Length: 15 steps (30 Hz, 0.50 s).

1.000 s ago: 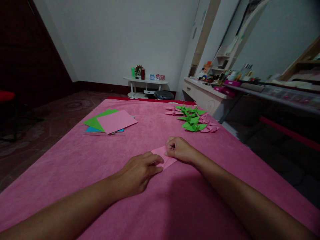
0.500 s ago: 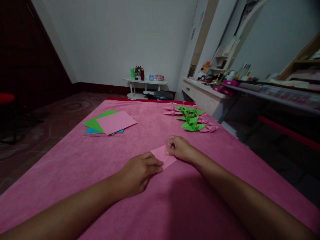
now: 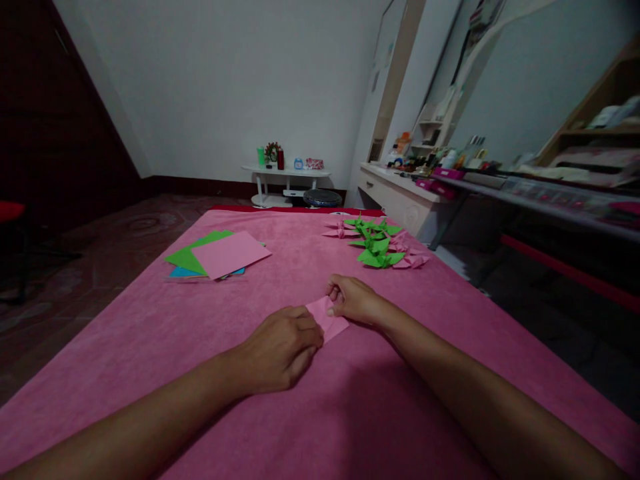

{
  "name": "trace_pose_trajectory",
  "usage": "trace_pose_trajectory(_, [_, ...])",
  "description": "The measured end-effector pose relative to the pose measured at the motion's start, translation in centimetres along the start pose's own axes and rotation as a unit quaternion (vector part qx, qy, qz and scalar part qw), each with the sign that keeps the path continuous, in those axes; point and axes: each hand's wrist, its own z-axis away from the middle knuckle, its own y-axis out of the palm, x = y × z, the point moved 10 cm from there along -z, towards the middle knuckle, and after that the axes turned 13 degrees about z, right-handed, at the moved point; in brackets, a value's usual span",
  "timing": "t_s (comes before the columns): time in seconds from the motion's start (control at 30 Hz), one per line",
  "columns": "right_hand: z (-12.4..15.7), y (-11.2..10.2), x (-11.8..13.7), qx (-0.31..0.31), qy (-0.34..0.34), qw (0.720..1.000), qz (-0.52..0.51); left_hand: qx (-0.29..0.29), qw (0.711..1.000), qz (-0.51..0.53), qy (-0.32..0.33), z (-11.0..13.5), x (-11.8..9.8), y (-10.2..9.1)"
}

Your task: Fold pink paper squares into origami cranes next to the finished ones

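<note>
A small folded pink paper [image 3: 327, 321] lies on the pink cloth [image 3: 150, 347] in the middle of the view. My left hand [image 3: 280, 347] rests on its near left end, fingers curled and pressing it down. My right hand [image 3: 353, 300] pinches its far right edge with closed fingers. Both forearms reach in from the bottom of the view. Most of the paper is hidden under the two hands.
A stack of flat paper sheets [image 3: 220, 253], pink on top of green and blue, lies at the far left. Several folded green and pink paper cranes [image 3: 377, 243] sit at the far right. Beyond the cloth are a white low table [image 3: 285, 180] and a cluttered dresser [image 3: 420, 193].
My left hand has curled its fingers tighter over the paper and my right hand has shifted slightly left along it. The camera has tilted a little.
</note>
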Motion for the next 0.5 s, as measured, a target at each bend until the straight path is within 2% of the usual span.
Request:
trace_pose_trajectory(0.13, [-0.3, 0.2, -0.2, 0.005, -0.003, 1.0, 0.006, 0.012, 1.0, -0.023, 0.017, -0.9, 0.1, 0.0])
trace_pose_trajectory(0.3, [-0.3, 0.0, -0.6, -0.003, 0.014, 1.0, 0.022, 0.032, 0.995, -0.069, 0.067, -0.8, -1.1, 0.4])
trace_pose_trajectory(0.5, [-0.4, 0.6, -1.3, 0.042, 0.04, 0.997, -0.056, 0.032, 0.994, -0.092, 0.048, 0.4, -1.6, 0.9])
